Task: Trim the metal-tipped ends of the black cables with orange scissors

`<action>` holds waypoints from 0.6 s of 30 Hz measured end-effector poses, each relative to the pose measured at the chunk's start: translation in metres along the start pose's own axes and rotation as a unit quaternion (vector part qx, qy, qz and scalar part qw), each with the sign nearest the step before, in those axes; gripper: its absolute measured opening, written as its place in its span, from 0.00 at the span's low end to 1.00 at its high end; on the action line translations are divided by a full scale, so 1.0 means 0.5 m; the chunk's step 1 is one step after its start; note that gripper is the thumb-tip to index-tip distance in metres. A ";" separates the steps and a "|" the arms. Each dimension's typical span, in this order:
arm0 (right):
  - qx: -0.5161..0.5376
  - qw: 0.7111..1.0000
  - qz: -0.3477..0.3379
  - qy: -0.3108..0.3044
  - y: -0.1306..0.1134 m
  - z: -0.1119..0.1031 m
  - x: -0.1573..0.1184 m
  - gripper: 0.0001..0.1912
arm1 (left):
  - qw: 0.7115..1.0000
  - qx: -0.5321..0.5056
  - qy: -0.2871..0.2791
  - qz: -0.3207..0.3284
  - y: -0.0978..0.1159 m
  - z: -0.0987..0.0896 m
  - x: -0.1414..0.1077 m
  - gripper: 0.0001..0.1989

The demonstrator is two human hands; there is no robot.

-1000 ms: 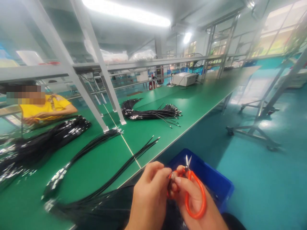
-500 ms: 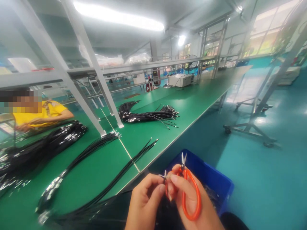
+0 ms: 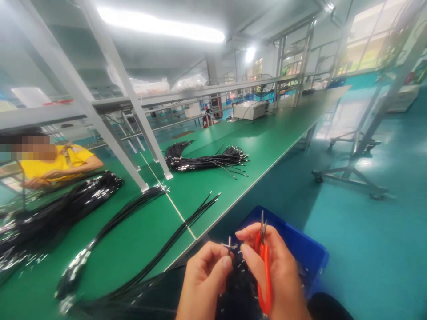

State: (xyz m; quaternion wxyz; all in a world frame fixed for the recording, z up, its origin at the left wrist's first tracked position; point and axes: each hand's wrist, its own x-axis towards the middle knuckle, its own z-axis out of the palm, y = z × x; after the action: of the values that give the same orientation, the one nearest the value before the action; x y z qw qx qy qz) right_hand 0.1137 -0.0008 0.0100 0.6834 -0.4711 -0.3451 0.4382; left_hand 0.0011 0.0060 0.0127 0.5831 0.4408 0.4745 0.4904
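Note:
My left hand (image 3: 209, 272) pinches the end of a black cable (image 3: 229, 250) between thumb and fingers; short pale wire ends stick out above the fingertips. Just to the right, my right hand (image 3: 271, 262) holds orange-handled scissors (image 3: 266, 280) against the palm, blades pointing up and slightly parted. The thumb and index finger of that hand are apart, a little away from the cable end. A few long black cables (image 3: 173, 235) lie across the green table (image 3: 133, 240) at the left and run toward my lap.
A blue bin (image 3: 310, 253) stands below my right hand. More cable bundles (image 3: 213, 159) lie on the table, one large pile (image 3: 66, 204) at the left. Across it sits a person in yellow (image 3: 71, 160). Metal shelf posts (image 3: 147, 111) rise from the table; a wheeled stand (image 3: 350, 175) is at the right.
My right hand has moved right, away from the cable end, and its thumb and index finger have parted. The scissors have turned more upright. My left hand has barely moved.

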 end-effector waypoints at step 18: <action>-0.191 0.964 -0.182 0.022 0.022 -0.005 -0.026 0.08 | 0.996 0.041 0.063 0.051 0.004 -0.006 0.002 0.08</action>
State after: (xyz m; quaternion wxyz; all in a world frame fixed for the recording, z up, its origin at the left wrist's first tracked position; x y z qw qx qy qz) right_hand 0.1078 -0.0119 -0.0017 0.6564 -0.5313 -0.4872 0.2222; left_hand -0.0021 0.0072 0.0142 0.5079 0.4558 0.5072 0.5263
